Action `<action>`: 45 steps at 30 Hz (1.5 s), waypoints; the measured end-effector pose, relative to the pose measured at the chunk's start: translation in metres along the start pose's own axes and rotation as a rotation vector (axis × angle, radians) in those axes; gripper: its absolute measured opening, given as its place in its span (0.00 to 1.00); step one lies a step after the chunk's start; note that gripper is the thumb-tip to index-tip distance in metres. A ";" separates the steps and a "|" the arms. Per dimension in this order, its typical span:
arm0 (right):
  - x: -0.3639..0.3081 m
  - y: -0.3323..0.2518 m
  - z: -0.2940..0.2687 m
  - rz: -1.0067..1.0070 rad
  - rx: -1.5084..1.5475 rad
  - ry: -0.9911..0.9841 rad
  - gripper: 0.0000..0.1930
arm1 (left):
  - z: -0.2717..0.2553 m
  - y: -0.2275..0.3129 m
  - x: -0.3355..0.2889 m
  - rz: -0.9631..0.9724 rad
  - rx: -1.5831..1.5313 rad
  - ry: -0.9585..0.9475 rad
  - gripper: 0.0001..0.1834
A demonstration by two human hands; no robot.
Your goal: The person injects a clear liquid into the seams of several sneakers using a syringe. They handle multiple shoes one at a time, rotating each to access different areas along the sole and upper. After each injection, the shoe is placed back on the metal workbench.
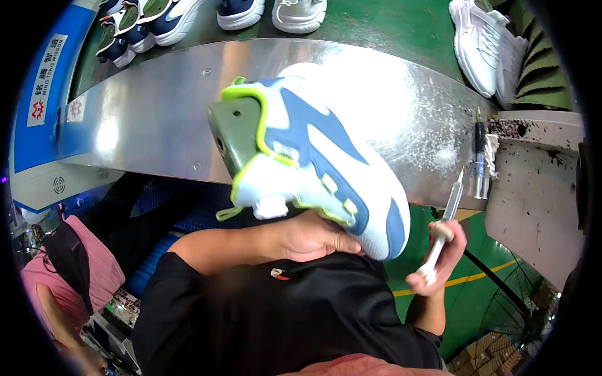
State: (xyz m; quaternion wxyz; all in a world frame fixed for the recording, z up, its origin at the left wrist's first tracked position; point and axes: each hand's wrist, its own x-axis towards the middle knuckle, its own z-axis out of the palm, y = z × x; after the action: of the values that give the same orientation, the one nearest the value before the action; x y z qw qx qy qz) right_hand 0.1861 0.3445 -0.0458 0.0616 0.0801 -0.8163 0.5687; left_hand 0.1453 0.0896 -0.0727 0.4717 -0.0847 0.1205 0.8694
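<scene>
White-and-blue shoe (334, 164), green last (237, 131) inside, is held over the near edge of your metal tabletop (157, 122); your left hand (311, 238) has its fingers closed on the side. Your right hand (453, 249) grips a syringe (453, 202), tip up, clear of the shoe, so probably mid-job; what's done or left, can't tell. Left forearm crosses your front; right forearm points up.

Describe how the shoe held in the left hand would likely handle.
The shoe likely resists bending, since a dark-green last fills its opening. That insert probably makes it heavy for its size. Its thin lime loop may flop freely.
</scene>
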 end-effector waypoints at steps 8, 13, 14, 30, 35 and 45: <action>0.014 -0.010 -0.014 0.442 0.002 -0.032 0.63 | -0.017 0.006 -0.004 -0.137 0.375 0.005 0.22; 0.038 -0.040 0.003 0.400 0.489 -0.006 0.56 | -0.019 0.016 -0.008 -0.137 0.358 -0.029 0.23; 0.051 -0.044 0.009 0.361 0.620 -0.093 0.54 | -0.020 0.017 -0.009 -0.133 0.353 -0.037 0.23; 0.146 -0.066 0.080 0.245 0.750 -0.550 0.42 | -0.024 0.028 -0.010 -0.098 0.349 -0.109 0.24; 0.149 -0.070 0.083 0.304 0.750 -0.537 0.42 | -0.025 0.030 -0.009 -0.100 0.346 -0.124 0.25; 0.148 -0.068 0.071 0.283 0.684 -0.574 0.40 | -0.025 0.030 -0.009 -0.099 0.351 -0.132 0.26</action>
State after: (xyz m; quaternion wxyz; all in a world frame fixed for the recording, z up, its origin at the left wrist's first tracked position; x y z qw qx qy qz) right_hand 0.0542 0.2453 0.0203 -0.2748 0.1377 -0.5691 0.7627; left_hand 0.1262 0.0595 -0.0906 0.5284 0.0503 0.2348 0.8144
